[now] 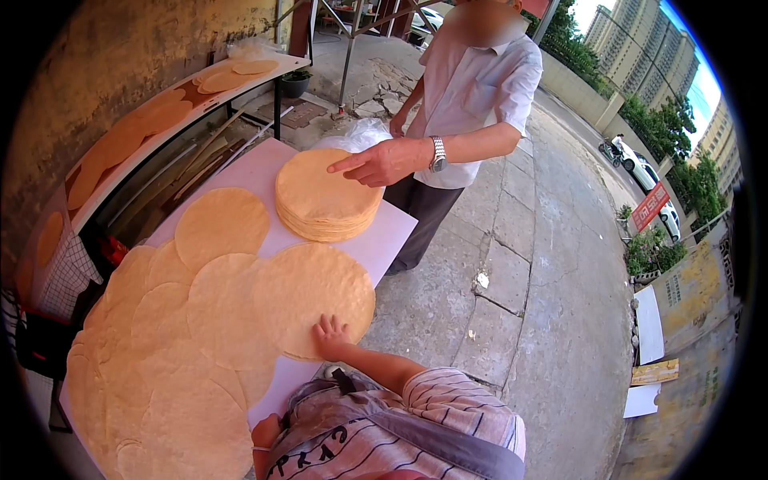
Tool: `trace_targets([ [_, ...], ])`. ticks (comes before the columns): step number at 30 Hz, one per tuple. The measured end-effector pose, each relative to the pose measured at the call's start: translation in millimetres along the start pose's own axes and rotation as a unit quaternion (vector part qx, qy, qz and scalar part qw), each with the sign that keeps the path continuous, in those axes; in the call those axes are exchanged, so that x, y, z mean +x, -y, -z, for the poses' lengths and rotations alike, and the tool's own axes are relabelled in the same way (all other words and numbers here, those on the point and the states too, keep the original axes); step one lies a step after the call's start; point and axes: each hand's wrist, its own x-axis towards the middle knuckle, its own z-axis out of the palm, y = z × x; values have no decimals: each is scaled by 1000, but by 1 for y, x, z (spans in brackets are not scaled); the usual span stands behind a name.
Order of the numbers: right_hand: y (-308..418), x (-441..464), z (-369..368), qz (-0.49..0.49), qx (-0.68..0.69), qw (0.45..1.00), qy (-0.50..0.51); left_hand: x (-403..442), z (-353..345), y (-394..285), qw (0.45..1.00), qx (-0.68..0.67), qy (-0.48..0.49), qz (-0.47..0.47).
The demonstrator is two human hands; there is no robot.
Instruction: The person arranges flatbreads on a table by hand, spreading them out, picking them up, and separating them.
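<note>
My right hand (330, 338) lies with its fingers spread on the near edge of a large round flatbread (316, 288). This flatbread overlaps other thin, pale-brown flatbreads (172, 336) fanned out over the left part of the pink tabletop (268, 160). Beyond it stands a neat, tall stack of flatbreads (324, 192) near the far edge. At the bottom, close to my body, a bit of skin of my left hand or arm (268, 430) shows; its fingers are hidden.
Across the table a person in a light shirt (480, 88) points a hand (384, 162) over the stack. A clear plastic bag (364, 134) lies behind the stack. More flatbreads (152, 116) rest on a long shelf along the wall. Cracked pavement (512, 256) runs to the right.
</note>
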Motion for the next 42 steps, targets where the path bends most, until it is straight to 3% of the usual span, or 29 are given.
trace_targets([
  [42,0,2,-1,1,-2,1000,-7,-4,2,-2,1000,-7,-10,-6],
])
